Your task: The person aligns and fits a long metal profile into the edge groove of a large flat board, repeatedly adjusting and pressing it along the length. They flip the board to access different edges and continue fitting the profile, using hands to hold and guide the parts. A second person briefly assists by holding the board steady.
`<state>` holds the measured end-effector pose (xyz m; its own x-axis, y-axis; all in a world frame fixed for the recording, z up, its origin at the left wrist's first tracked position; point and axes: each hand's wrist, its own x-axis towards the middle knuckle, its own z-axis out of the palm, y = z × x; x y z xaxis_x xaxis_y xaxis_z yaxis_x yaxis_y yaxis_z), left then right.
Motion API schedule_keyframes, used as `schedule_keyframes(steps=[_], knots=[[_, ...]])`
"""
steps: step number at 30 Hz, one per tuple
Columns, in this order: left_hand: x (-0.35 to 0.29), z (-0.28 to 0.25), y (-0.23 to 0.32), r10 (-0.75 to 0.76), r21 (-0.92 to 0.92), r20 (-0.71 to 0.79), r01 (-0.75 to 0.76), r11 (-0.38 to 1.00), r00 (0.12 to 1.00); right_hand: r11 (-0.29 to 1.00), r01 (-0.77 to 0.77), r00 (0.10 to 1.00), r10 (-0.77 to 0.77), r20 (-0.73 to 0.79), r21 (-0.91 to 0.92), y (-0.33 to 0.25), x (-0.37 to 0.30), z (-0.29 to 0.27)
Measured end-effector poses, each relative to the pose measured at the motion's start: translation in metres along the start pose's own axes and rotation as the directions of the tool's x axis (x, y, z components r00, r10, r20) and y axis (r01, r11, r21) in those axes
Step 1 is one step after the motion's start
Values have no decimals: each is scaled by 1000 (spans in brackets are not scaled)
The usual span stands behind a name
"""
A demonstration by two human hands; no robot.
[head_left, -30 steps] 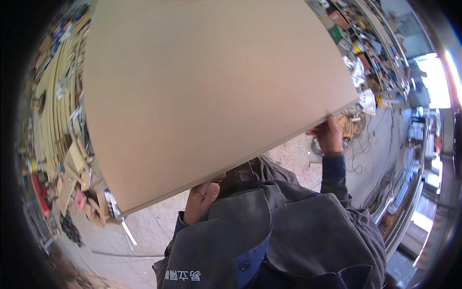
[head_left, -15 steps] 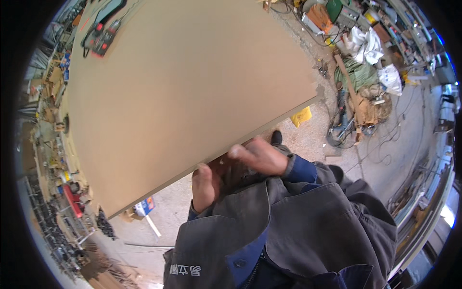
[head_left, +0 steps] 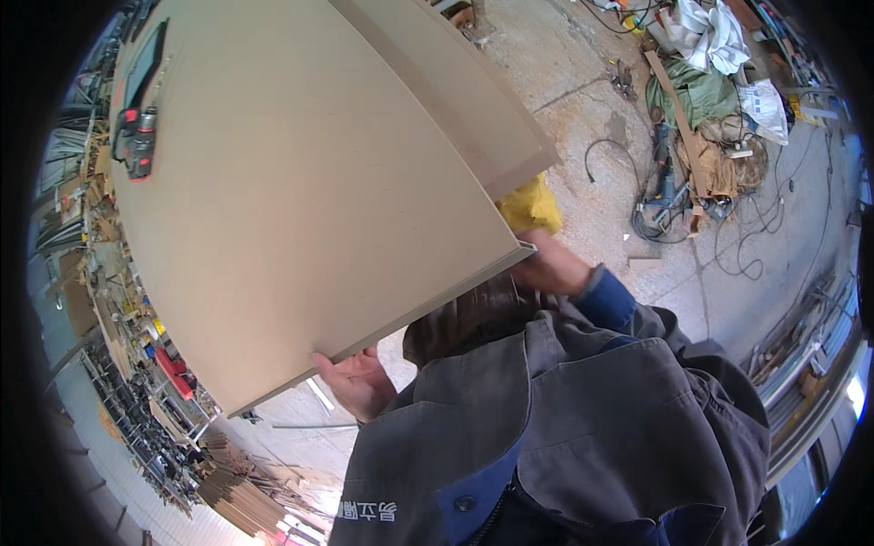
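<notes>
A large flat beige board (head_left: 300, 182) stretches out in front of me, with its edge facing my waist. My left hand (head_left: 355, 380) grips this near edge, thumb on the top face and fingers underneath. At the near right corner my right hand (head_left: 555, 266) closes around the board's edge; its fingertips are hidden. Along the right side a second beige board (head_left: 464, 100) shows from under the first one. On the upper board's far left lie a red and black cordless drill (head_left: 138, 144) and a long dark object (head_left: 147, 68).
A yellow bag (head_left: 533, 207) sits below the boards' right corner. On the concrete floor at right are a cable (head_left: 660, 232), a green cloth heap (head_left: 696, 96) and white sacks (head_left: 767, 111). Racks of metal parts (head_left: 137, 428) and stacked strips (head_left: 241, 500) stand at left.
My hands have moved apart from near each other at the board's edge and now grip it. The upper board has shifted left relative to the one below, exposing it. The drill appears farther left.
</notes>
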<state>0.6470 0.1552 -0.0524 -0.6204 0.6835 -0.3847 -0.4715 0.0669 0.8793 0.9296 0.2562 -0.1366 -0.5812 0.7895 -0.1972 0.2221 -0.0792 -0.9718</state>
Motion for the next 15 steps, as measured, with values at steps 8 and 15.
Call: schedule_keyframes(steps=[8,15], knots=[[-6,35,-4,118,20,-123,-117,993,985,789,-380,761,564,-322,483,128,-71,-76],[7,41,-14,165,-3,-219,-169,986,962,682,-689,692,719,-56,244,261,-119,-110]])
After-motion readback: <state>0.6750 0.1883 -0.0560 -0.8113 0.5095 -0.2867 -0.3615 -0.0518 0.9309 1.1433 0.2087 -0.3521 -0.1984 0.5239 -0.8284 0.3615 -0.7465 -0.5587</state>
